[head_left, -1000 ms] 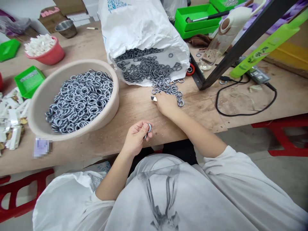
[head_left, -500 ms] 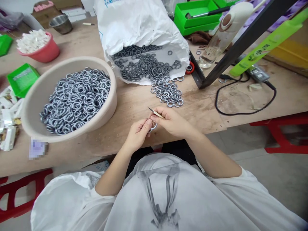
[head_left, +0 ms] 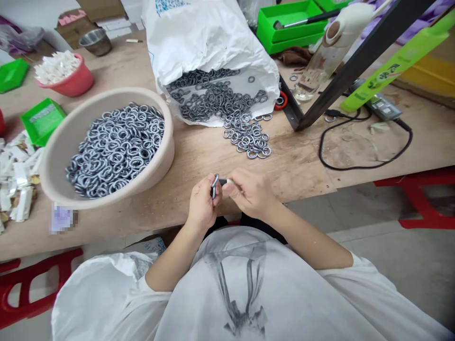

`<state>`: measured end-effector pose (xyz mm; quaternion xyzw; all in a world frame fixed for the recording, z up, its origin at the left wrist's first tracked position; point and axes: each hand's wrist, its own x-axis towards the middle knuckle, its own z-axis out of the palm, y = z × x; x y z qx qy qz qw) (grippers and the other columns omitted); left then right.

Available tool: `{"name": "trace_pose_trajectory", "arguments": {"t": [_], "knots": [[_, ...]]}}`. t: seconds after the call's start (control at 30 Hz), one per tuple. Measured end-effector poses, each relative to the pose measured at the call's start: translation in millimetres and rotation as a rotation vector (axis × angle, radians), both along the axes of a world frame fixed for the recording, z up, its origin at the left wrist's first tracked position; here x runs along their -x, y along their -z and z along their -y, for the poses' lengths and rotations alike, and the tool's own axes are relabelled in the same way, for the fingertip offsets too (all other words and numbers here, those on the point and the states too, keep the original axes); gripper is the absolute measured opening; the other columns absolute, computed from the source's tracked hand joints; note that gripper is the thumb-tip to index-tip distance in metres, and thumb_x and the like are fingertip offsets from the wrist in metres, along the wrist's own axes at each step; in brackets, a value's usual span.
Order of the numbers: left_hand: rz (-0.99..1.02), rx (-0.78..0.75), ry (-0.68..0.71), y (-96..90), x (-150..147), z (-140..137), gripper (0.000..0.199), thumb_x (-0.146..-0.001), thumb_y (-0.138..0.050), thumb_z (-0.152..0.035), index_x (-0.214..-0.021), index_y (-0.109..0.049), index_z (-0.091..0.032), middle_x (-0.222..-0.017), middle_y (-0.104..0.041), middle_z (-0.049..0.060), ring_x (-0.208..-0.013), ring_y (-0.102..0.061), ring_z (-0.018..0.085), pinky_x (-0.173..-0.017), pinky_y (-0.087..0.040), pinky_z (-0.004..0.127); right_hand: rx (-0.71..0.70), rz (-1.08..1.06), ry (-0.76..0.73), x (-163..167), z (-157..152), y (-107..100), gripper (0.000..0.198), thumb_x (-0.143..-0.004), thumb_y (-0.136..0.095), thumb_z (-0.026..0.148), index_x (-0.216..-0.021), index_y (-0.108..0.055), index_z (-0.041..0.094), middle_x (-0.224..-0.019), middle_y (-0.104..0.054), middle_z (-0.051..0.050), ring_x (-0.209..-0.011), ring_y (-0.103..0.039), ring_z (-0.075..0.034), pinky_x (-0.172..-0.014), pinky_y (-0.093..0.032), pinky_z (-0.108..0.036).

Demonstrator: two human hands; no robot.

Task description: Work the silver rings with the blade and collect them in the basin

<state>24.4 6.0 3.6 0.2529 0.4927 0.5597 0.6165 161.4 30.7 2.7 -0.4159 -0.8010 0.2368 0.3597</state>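
My left hand (head_left: 202, 201) is closed on a grey metal-coloured ring (head_left: 215, 185), pinched between thumb and fingers and turned nearly edge-on. My right hand (head_left: 252, 190) grips a small knife (head_left: 223, 181) with a dark blade and a pale handle. Its blade points left and meets or passes close to the ring; the exact contact is hard to see. Both hands are just above the table's front edge. Beyond them lies a small pile of loose rings (head_left: 249, 139), spilling from a white sack (head_left: 209, 42). To the left a large beige basin (head_left: 48, 173) holds many similar rings.
A black metal post (head_left: 351, 71), a bottle (head_left: 318, 61) and a looped black cable (head_left: 346, 168) stand or lie at right. Green trays (head_left: 284, 31) are behind. At left are a red bowl (head_left: 76, 83), a green tray (head_left: 42, 137) and white pieces (head_left: 21, 175).
My left hand has raised the ring and turned it more edge-on. The right hand has moved slightly right and lowered the knife, whose blade now points at the ring instead of up and away.
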Motion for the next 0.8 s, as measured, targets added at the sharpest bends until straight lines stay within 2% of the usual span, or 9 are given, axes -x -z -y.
{"name": "trace_pose_trajectory", "arguments": {"t": [0.17, 0.33, 0.4, 0.5, 0.57, 0.63, 0.7, 0.8], "knots": [[0.037, -0.008, -0.082, 0.0, -5, 0, 0.043, -0.072, -0.077, -0.046, -0.06, -0.046, -0.018, -0.05, -0.036, -0.008, -0.041, -0.027, 0.004, -0.037, -0.021, 0.018, -0.06, 0.177, -0.035, 3, 7, -3, 0.055, -0.102, -0.03, 0.056, -0.076, -0.06, 0.019, -0.073, -0.062, -0.005, -0.065, -0.05, -0.015, -0.06, -0.027, -0.03], [0.033, -0.024, -0.076, -0.4, -7, 1, 0.043, -0.072, -0.076, -0.047, -0.06, -0.046, -0.018, -0.05, -0.036, -0.008, -0.041, -0.026, 0.004, -0.037, -0.022, 0.018, -0.002, 0.142, -0.061, 7, 9, 2, 0.054, -0.102, -0.029, 0.056, -0.076, -0.06, 0.019, -0.073, -0.063, -0.005, -0.066, -0.051, -0.015, -0.061, -0.028, -0.029], [0.026, -0.023, -0.055, 1.1, -7, 4, 0.044, -0.074, -0.074, -0.048, -0.059, -0.046, -0.018, -0.047, -0.036, -0.008, -0.04, -0.027, 0.004, -0.038, -0.022, 0.018, 0.045, 0.107, -0.027, 6, 4, 8, 0.055, -0.102, -0.029, 0.057, -0.075, -0.059, 0.019, -0.07, -0.061, -0.003, -0.063, -0.05, -0.015, -0.06, -0.028, -0.028], [0.022, -0.035, 0.01, 5.2, -4, 11, 0.046, -0.077, -0.071, -0.049, -0.057, -0.046, -0.018, -0.044, -0.038, -0.007, -0.038, -0.029, 0.004, -0.04, -0.023, 0.018, 0.143, 0.081, 0.199, -3, -20, 17, 0.054, -0.103, -0.028, 0.055, -0.075, -0.059, 0.02, -0.065, -0.059, -0.002, -0.059, -0.049, -0.016, -0.058, -0.027, -0.028], [0.035, -0.019, 0.042, 8.5, -2, 14, 0.045, -0.078, -0.071, -0.049, -0.057, -0.047, -0.017, -0.044, -0.039, -0.006, -0.038, -0.03, 0.004, -0.04, -0.023, 0.018, 0.179, 0.171, 0.37, -9, -45, 20, 0.05, -0.103, -0.031, 0.052, -0.079, -0.062, 0.02, -0.067, -0.062, -0.003, -0.063, -0.053, -0.018, -0.06, -0.028, -0.028], [0.06, 0.023, 0.058, 11.5, 2, 14, 0.042, -0.077, -0.072, -0.047, -0.059, -0.05, -0.016, -0.046, -0.042, -0.006, -0.037, -0.032, 0.004, -0.039, -0.023, 0.018, 0.185, 0.333, 0.414, -10, -72, 19, 0.042, -0.1, -0.041, 0.052, -0.09, -0.067, 0.02, -0.082, -0.07, -0.007, -0.074, -0.06, -0.022, -0.064, -0.032, -0.03], [0.091, 0.051, 0.086, 13.4, 7, 11, 0.035, -0.077, -0.073, -0.045, -0.067, -0.057, -0.015, -0.047, -0.045, -0.005, -0.039, -0.034, 0.005, -0.039, -0.025, 0.018, 0.139, 0.472, 0.42, -6, -97, 17, 0.034, -0.095, -0.055, 0.048, -0.108, -0.067, 0.02, -0.102, -0.072, -0.011, -0.087, -0.064, -0.027, -0.07, -0.037, -0.032], [0.151, 0.063, 0.132, 13.6, 15, 5, 0.026, -0.077, -0.073, -0.037, -0.089, -0.067, -0.015, -0.051, -0.048, -0.005, -0.042, -0.037, 0.006, -0.04, -0.03, 0.016, 0.102, 0.646, 0.38, 6, -124, 16, 0.037, -0.089, -0.066, 0.036, -0.12, -0.065, 0.016, -0.118, -0.068, -0.017, -0.097, -0.065, -0.032, -0.076, -0.042, -0.036]]}}
